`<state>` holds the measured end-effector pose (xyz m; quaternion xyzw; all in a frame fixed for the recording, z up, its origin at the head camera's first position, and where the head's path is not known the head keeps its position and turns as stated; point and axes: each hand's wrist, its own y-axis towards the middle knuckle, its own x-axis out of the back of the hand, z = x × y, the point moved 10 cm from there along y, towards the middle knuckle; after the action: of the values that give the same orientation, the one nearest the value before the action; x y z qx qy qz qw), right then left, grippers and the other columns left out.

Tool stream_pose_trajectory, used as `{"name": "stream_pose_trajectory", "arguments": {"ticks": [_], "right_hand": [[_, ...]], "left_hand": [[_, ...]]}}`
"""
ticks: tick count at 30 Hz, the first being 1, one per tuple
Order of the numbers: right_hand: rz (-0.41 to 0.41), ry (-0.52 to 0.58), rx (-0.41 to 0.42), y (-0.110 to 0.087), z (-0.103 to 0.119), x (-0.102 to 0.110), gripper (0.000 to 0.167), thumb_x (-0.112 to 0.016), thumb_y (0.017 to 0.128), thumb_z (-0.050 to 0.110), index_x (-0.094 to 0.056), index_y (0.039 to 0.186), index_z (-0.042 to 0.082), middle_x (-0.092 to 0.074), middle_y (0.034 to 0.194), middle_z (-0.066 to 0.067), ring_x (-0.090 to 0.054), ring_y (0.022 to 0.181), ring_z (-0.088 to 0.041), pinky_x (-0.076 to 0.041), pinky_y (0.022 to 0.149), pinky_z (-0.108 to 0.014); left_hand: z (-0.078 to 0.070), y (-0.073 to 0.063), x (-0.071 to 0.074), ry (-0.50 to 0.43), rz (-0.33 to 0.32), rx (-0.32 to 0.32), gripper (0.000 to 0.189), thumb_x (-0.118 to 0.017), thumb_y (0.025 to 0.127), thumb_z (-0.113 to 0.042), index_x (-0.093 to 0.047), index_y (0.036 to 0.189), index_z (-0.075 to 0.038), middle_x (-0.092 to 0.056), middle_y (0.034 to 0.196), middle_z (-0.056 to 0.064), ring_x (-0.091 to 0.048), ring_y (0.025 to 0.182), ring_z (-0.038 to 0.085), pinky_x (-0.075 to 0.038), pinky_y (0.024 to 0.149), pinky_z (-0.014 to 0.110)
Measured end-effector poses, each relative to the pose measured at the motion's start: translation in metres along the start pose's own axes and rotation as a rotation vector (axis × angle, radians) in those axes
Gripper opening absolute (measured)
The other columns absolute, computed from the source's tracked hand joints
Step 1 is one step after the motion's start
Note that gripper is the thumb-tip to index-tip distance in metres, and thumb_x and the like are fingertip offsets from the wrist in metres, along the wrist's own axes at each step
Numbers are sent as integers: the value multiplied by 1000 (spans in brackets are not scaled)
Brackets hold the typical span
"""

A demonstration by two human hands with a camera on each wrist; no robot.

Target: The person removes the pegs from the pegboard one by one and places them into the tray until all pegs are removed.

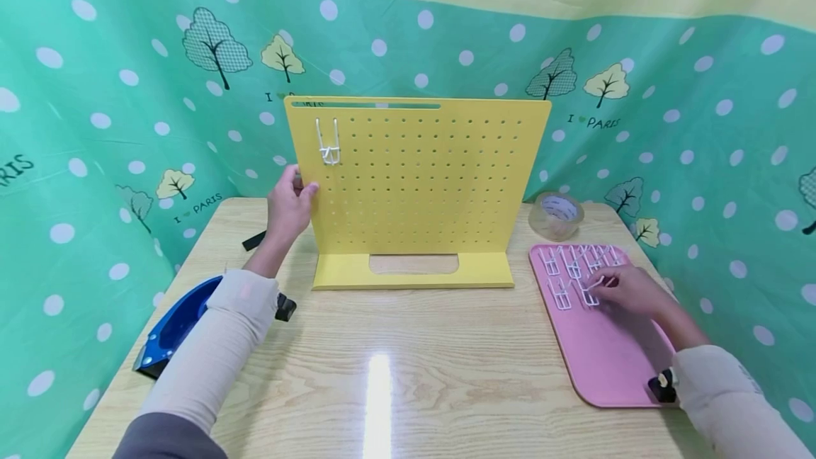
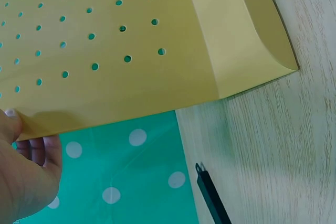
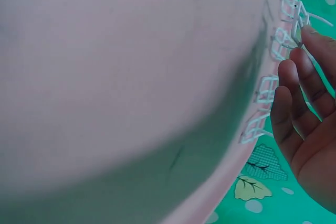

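A yellow pegboard (image 1: 408,225) stands upright on its base in the middle of the table. My left hand (image 1: 290,207) grips its left edge, with the thumb on the front and the fingers behind, as the left wrist view shows. One white wire hook (image 1: 330,155) hangs at the board's upper left. To the right lies a pink tray (image 1: 605,360) holding several more white wire hooks (image 1: 561,297) at its far end. Over them, my right hand (image 1: 627,291) pinches a white wire hook (image 3: 295,24) between thumb and fingertips.
A roll of clear tape (image 1: 556,217) stands behind the tray. Left of the board lie a black strip-like tool (image 2: 212,195) and a blue container (image 1: 181,317), partly behind my left forearm. A green dotted curtain (image 1: 408,48) encloses the table's back and sides.
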<state>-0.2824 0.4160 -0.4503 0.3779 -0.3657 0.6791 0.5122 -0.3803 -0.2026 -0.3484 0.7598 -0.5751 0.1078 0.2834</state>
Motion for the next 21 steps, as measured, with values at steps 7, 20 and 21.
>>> {"name": "stream_pose_trajectory", "arguments": {"ticks": [7, 20, 21], "right_hand": [[36, 32, -11, 2, -8, -12, 5, -73, 93, 17, -76, 94, 13, -67, 76, 3, -55, 66, -7, -46, 58, -22], [30, 13, 1, 3, -7, -14, 3, -74, 92, 14, -76, 94, 13, -69, 85, 1, -52, 70, -6, -43, 61, -21], [30, 13, 3, 3, -7, -14, 3, -74, 92, 14, -76, 94, 13, -69, 85, 1, -52, 70, -5, -43, 61, -21]], "left_hand": [[-1, 1, 0, 2, -6, -2, 28, -58, 105, -21, -55, 128, -6, -66, 107, 16, -62, 93, 25, -52, 74, 30], [-2, 0, 1, 10, -12, -9, 28, -58, 105, -21, -54, 127, -5, -66, 107, 18, -63, 94, 28, -52, 76, 35], [-2, 0, 1, 10, -11, -9, 28, -58, 105, -21, -54, 128, -5, -66, 108, 18, -63, 94, 28, -52, 77, 35]]}}
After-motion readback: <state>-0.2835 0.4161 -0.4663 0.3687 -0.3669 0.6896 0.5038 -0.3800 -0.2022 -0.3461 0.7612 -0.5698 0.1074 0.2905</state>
